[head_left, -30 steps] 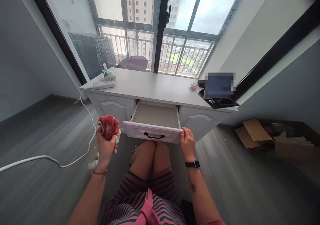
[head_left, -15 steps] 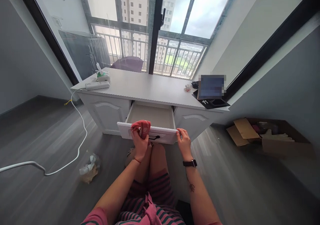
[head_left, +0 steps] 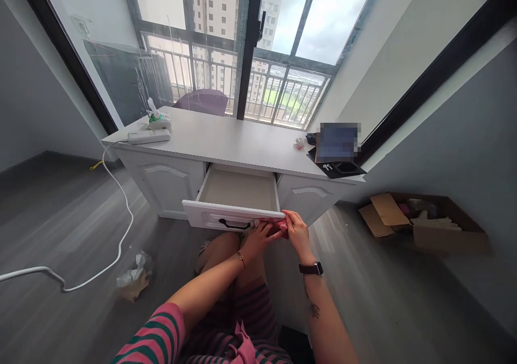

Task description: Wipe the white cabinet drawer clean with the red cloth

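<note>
A white desk stands before the window with its middle drawer pulled out and bare inside. My left hand reaches across to the drawer's right front corner and presses a red cloth against it. There my right hand meets it, fingers curled on the same cloth and the drawer's corner. Most of the cloth is hidden between both hands. My knees are under the drawer.
A power strip and a tissue pack lie on the desk's left end, a dark tray on its right. A white cable and crumpled rubbish lie on the floor at left. A cardboard box stands at right.
My left hand has carried the red cloth from my left side across the drawer front to its right corner, where my right hand now also holds it.
</note>
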Demonstrator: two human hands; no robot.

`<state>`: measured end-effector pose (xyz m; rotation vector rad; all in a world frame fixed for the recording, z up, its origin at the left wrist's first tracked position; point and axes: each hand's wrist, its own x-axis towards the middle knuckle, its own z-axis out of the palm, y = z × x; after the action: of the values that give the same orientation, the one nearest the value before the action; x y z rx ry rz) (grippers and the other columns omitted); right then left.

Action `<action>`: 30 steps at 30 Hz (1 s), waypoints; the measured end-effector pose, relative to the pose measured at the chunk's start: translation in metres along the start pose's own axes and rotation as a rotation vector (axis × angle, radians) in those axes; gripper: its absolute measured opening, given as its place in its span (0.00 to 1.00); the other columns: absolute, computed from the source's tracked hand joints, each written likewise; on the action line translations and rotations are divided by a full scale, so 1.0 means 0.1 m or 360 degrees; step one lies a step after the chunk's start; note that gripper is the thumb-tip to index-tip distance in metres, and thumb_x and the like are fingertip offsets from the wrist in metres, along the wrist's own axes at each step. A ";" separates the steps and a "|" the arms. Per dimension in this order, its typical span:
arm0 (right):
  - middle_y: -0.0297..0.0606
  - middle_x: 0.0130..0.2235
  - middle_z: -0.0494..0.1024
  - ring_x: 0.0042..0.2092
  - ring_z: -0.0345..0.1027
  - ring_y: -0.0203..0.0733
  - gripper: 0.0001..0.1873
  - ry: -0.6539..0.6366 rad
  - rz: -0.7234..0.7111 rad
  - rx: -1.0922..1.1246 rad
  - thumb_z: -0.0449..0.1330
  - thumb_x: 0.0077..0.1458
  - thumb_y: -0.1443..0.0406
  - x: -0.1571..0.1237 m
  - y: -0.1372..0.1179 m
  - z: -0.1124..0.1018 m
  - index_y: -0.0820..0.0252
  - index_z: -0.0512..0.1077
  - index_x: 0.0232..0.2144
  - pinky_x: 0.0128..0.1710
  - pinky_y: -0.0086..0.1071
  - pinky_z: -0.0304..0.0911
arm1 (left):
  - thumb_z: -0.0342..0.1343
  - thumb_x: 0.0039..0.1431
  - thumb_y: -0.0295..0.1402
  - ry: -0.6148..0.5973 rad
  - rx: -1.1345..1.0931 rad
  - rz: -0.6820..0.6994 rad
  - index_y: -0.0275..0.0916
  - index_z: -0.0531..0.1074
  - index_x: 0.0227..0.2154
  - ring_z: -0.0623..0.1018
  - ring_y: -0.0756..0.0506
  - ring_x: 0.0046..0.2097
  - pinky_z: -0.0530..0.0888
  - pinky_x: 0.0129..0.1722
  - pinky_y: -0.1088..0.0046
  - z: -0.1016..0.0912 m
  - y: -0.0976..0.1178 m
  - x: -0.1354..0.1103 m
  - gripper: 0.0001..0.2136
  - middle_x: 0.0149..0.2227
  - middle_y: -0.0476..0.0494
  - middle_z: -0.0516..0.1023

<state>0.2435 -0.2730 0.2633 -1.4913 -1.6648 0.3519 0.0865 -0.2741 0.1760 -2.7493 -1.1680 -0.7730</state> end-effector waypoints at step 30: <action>0.44 0.44 0.75 0.45 0.69 0.46 0.20 0.0082 0.0037 0.0102 0.48 0.63 0.54 -0.04 0.04 0.10 0.58 0.74 0.42 0.45 0.40 0.65 | 0.47 0.61 0.22 0.0319 0.0613 -0.0186 0.51 0.76 0.48 0.72 0.41 0.50 0.67 0.51 0.61 -0.85 -1.81 -1.84 0.21 0.47 0.40 0.75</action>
<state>0.2386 -0.2719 0.2525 -1.4615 -1.5830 0.3730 -0.1818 -0.2869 0.1389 -2.2568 -1.2871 -0.7246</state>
